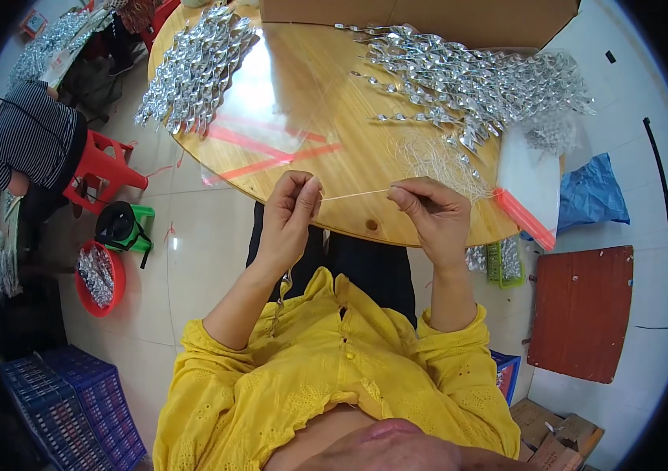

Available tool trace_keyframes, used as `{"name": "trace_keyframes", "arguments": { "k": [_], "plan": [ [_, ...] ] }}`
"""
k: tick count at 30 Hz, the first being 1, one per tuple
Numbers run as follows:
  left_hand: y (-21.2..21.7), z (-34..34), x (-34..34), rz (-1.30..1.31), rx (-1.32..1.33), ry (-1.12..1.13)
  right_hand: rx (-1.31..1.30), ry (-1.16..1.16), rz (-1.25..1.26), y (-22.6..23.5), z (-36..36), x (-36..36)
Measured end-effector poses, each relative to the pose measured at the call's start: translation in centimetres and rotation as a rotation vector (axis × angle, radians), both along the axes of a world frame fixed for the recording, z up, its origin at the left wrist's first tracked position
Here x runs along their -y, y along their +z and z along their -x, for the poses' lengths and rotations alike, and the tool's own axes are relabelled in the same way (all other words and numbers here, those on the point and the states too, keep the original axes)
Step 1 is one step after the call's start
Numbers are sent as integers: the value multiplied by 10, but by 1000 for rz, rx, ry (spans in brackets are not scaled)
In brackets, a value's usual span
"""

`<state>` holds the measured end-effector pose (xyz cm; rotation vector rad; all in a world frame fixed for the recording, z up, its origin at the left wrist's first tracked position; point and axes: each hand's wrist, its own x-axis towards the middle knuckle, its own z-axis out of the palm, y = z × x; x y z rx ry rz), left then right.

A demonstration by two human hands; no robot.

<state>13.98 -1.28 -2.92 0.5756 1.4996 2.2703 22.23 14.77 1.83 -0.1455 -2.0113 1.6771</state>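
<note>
Above the near edge of the round wooden table, my left hand and my right hand pinch a thin pale thread pulled nearly straight between them. Below my left hand hangs a twisted silver strip, in front of my yellow top; its link to the thread is hidden by the hand. Beyond my right hand lies a loose tangle of pale threads. Clear plastic bags with red-orange strips lie past my left hand. Another such bag hangs over the table's right edge.
Silver twisted strips are heaped at the table's far left and far right, before a cardboard box. On the left, a person in stripes sits on a red stool. Blue crates stand lower left.
</note>
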Motion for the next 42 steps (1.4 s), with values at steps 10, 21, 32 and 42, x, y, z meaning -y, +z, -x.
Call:
{"name": "trace_keyframes", "arguments": {
  "k": [10, 21, 32, 42],
  "plan": [
    [30, 0, -14, 64, -216, -106, -190, 149, -605, 26, 15, 2],
    [28, -2, -22, -32, -132, -238, -41, 282, 139, 5, 21, 8],
    [-2, 0, -5, -108, 277, -417, -328, -220, -40, -10, 22, -6],
    [10, -16, -11, 106, -294, -30, -379, 21, -507, -28, -7, 23]
  ]
}}
